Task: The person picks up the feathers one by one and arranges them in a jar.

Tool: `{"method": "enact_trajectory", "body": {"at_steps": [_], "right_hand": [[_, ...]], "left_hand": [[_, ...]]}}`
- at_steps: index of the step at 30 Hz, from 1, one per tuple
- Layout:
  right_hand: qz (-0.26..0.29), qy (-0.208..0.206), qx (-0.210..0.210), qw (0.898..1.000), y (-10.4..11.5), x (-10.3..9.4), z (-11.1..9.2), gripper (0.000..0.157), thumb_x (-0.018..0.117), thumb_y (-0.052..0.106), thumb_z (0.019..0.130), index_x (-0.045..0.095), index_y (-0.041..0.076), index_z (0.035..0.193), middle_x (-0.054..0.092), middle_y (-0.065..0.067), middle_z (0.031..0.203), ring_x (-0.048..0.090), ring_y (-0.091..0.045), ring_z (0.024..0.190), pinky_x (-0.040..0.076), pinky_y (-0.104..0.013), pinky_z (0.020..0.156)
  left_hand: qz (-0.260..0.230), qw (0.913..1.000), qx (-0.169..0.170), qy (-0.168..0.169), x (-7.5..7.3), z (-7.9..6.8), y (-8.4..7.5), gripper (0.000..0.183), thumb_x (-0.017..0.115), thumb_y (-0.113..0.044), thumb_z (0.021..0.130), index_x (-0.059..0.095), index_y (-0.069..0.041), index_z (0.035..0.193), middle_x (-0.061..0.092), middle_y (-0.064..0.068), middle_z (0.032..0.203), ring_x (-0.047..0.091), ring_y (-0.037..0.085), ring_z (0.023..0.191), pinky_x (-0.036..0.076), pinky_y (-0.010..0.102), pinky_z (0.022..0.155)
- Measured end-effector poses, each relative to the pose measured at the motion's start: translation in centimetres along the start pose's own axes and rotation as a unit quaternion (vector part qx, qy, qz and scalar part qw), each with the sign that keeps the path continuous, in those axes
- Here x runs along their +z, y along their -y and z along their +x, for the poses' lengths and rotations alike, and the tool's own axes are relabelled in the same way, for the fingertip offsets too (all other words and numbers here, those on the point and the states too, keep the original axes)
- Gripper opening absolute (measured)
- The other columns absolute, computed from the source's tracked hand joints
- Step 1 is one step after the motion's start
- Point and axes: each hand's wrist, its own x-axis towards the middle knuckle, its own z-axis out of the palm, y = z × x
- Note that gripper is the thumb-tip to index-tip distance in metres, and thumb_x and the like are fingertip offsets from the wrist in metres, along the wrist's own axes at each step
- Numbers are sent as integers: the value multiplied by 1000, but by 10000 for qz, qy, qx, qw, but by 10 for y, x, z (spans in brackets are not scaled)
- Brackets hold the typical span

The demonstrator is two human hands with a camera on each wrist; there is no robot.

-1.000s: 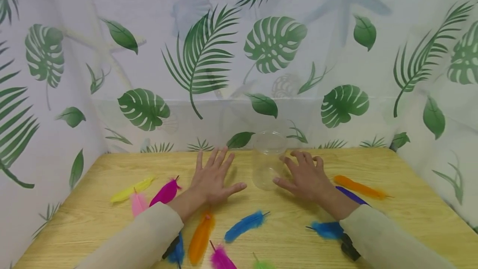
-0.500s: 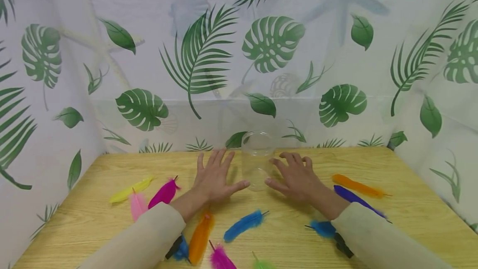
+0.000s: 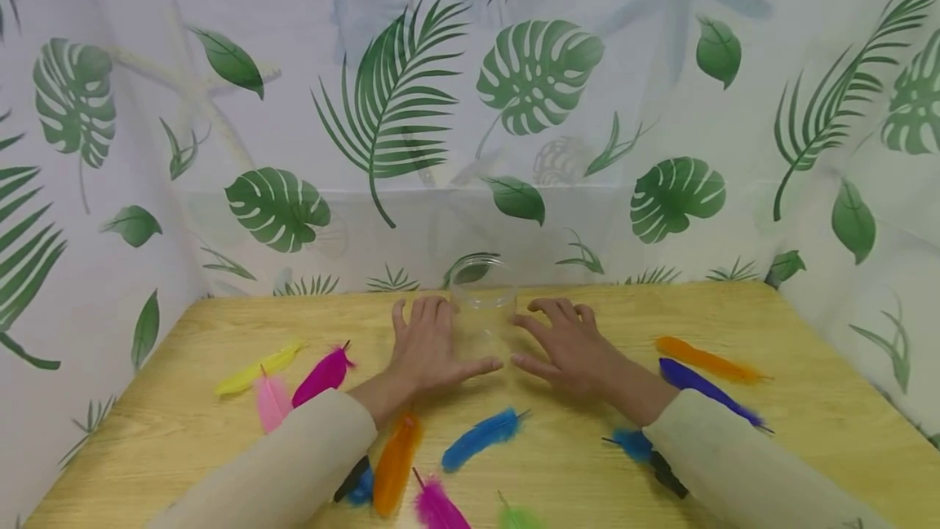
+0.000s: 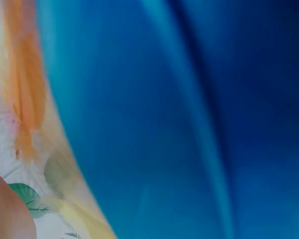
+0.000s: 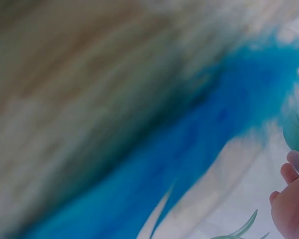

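Note:
A clear, see-through jar point(image 3: 485, 288) stands upright near the back edge of the wooden table, between the two hands. My left hand point(image 3: 426, 349) lies low on its left side, fingers extended and thumb pointing right in front of it. On the other side, my right hand point(image 3: 569, 345) has loosely bent fingers, index and thumb reaching toward the jar's wall. Whether each fingertip actually touches the plastic is hard to tell. A blue feather point(image 4: 139, 119) fills most of the left wrist view. Another blue feather point(image 5: 189, 149) crosses the right wrist view, where part of the right hand shows at the edge.
Feathers lie scattered on the table point(image 3: 573, 464): yellow point(image 3: 260, 367), pink point(image 3: 272, 402), magenta point(image 3: 323, 375), orange point(image 3: 396, 460), blue point(image 3: 481, 437), dark blue point(image 3: 708, 394) and light green point(image 3: 517, 514) among them. A leaf-patterned cloth point(image 3: 573, 223) walls the back and sides.
The jar has slid left along the table, and my right hand has moved left with it. My left hand has shifted slightly right, so the hands are closer together around the jar.

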Motion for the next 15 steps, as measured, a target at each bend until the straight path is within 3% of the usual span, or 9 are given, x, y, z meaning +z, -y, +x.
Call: {"method": "enact_trajectory", "body": {"at_steps": [5,10,15], "right_hand": [[-127,3,-99,9999,-3,-3,7,55,55,55,97,55,19,139,47,-12,141,40,-34,131,31,-60,101],[-291,-16,-198,9994,0,-4,13,54,53,56,98,55,20,139,48,-11,141,41,-33,130,31,-60,102],[-350,35,-76,9994,-2,-8,6,51,58,51,97,58,18,136,51,-10,134,44,-33,126,33,-60,98]], "left_hand": [[-428,9988,-89,-215,-1,9,-2,91,62,-83,71,57,-9,124,53,12,131,40,31,130,13,67,113],[-308,9975,-179,-604,-5,7,0,84,69,-78,69,63,-9,117,55,10,128,43,29,127,19,65,111],[-410,9982,-50,-440,-1,8,-6,87,66,-81,70,63,-8,117,54,11,128,42,29,127,22,62,109]]}}
